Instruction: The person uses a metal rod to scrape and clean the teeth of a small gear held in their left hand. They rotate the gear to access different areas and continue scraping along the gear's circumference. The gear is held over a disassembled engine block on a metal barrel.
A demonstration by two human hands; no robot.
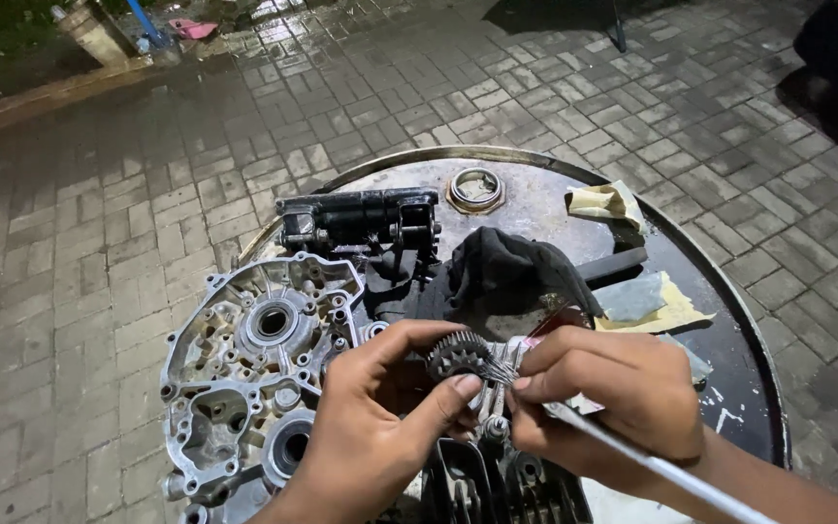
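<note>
Steel, dark and toothed: a small round gear (457, 353) sits pinched between the thumb and forefinger of the left hand (380, 427), held up just above the round metal tabletop (729, 291). The right hand (608, 393) has its grip closed on a thin white-handled brush (632, 456) whose bristles touch the gear's side. The gear looks heavy for its size, rigid, and probably oily and slippery; the teeth give purchase, so the rim is the sure place to hold it. Left of the hands lies a silver cast-aluminium engine case half (254, 369) with round bearing holes. Behind it rests a black metal engine part (361, 218), a crumpled black cloth (506, 272), a metal ring (477, 189) and scraps of tan paper (608, 204).
</note>
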